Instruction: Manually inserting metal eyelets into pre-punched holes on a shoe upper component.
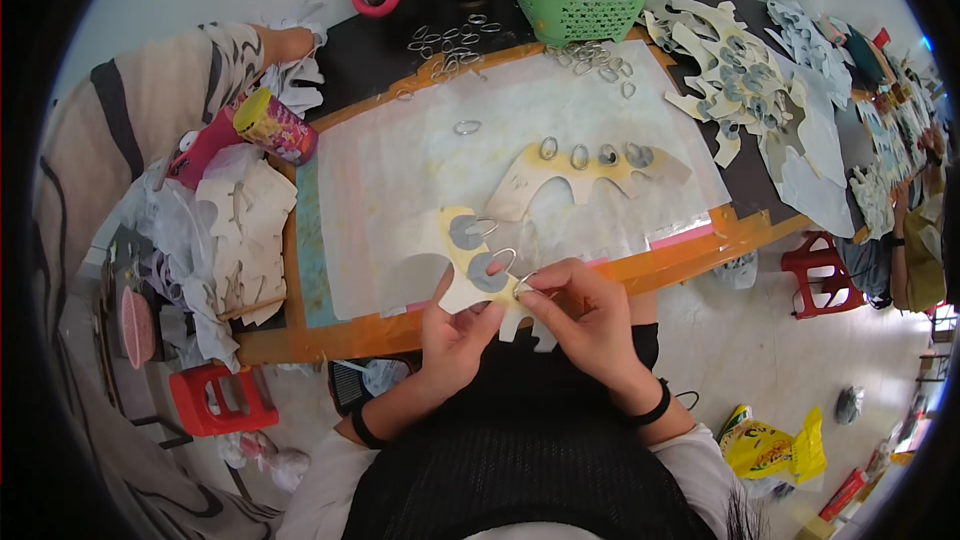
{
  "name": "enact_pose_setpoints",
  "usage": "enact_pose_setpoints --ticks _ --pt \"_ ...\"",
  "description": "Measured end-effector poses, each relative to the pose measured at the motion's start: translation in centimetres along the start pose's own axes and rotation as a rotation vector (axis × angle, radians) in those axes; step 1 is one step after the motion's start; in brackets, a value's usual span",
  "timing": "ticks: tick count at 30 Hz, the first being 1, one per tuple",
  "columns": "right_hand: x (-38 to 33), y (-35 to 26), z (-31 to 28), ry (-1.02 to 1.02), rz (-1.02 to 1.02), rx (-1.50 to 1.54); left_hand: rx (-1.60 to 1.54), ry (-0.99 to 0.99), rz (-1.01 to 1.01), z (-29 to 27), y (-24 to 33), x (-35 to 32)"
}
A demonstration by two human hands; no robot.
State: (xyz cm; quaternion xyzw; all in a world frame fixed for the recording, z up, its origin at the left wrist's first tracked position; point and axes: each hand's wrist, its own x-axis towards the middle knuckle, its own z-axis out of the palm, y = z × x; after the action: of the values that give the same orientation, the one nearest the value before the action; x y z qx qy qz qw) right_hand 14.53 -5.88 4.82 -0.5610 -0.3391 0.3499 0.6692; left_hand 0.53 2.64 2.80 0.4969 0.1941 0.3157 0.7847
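At 9 o'clock of the worktable (300,335), a co-worker's striped sleeve (150,90) lies by a yellow-capped pink canister (275,126), with a stack of pale cut-outs (245,230) just below it at 8 o'clock. At 7 o'clock, off the table, stands a red plastic stool (220,400). At centre, a sheet of white paper (400,170) covers the orange-edged board. At 6 o'clock, the left hand (458,335) pinches the lower edge of a cream scalloped cut-out (440,255) between thumb and curled fingers; two grey patches on this piece each carry a metal oval ring. Just beside it, the right hand (588,315) is closed, fingertips gripping a further metal ring (524,286) pressed against the same cut-out's right tab. Both wrists wear dark bands. At 1 o'clock of the hands, a second scalloped cut-out (585,175) lies flat on the paper, a row of four rings along its top. At 12 o'clock, loose rings (450,40) are scattered on the dark tabletop, near a green basket (580,10) heaped with rings. At 2 o'clock, a pile of finished cut-outs (740,90) spreads toward the table's far end. At 3 o'clock, a second red stool (825,275) stands on the floor.
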Motion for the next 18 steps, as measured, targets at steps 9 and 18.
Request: enact_pose_setpoints --ticks 9,18 --pt "3.0 -0.3 -3.0 -0.298 -0.403 -0.803 0.284 -0.343 -0.373 -0.9 2.9 -3.6" --pt "2.6 0.1 -2.9 -0.206 -0.553 -0.96 1.309 -0.171 0.672 -1.2 2.9 1.4"
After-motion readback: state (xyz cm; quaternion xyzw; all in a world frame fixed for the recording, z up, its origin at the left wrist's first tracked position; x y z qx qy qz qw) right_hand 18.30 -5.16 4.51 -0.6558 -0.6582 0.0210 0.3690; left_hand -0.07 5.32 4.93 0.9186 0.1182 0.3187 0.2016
